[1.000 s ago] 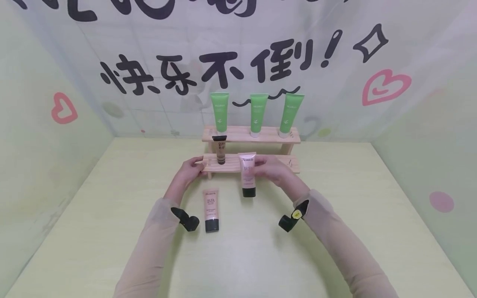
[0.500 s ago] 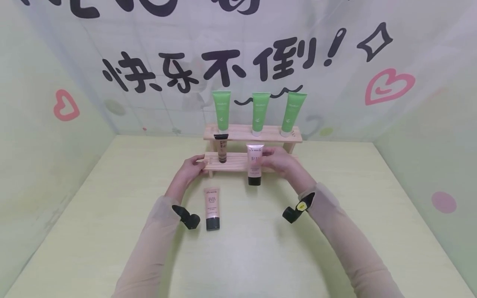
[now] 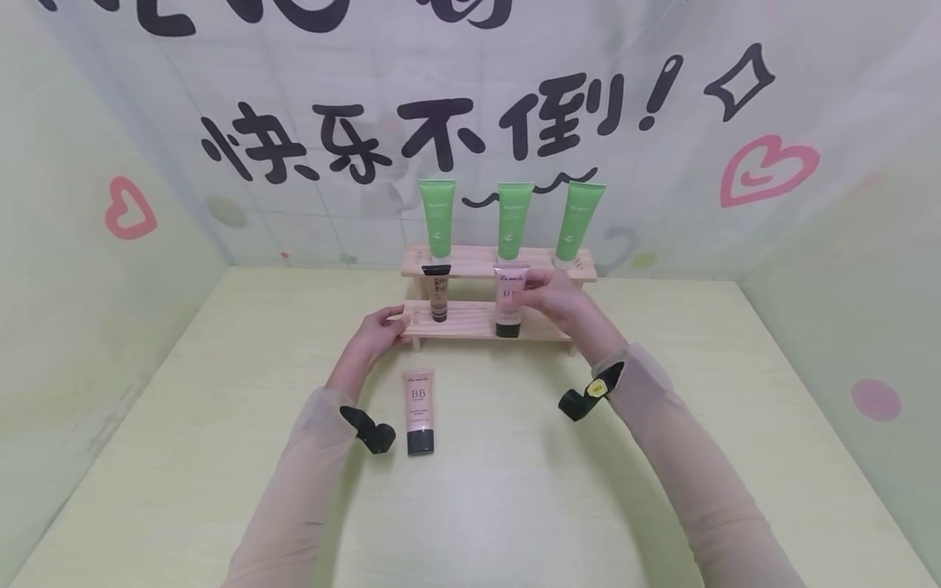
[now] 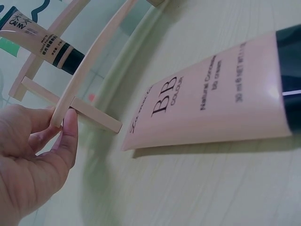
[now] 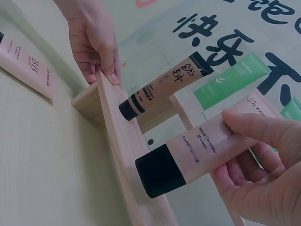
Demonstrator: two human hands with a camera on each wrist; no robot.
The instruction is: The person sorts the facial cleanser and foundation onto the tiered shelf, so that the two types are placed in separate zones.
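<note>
My left hand [image 3: 378, 333] pinches the left end of the lower shelf [image 3: 470, 322] of a two-tier wooden display rack; the left wrist view shows its thumb and fingers on the board's end. Between the thumb and fingers of my right hand [image 3: 564, 304] is a pink BB cream tube [image 5: 207, 146], upright with its black cap [image 5: 160, 170] down at the lower shelf. Whether the cap touches the board I cannot tell. Left of it, a tan tube with a dark cap [image 3: 438, 294] stands on that shelf. Another pink BB cream tube [image 3: 419, 408] lies on the table before the rack.
Three green tubes stand along the upper shelf [image 3: 470, 260]: a left one [image 3: 439, 216], a middle one [image 3: 513, 219] and a right one [image 3: 579, 216]. Behind the rack rises a printed backdrop [image 3: 331, 229], with side walls left and right of the table [image 3: 220, 392].
My right hand has carried the pink BB cream tube back and slightly right, from in front of the rack to the lower shelf. The left hand has kept its grip on the shelf end.
</note>
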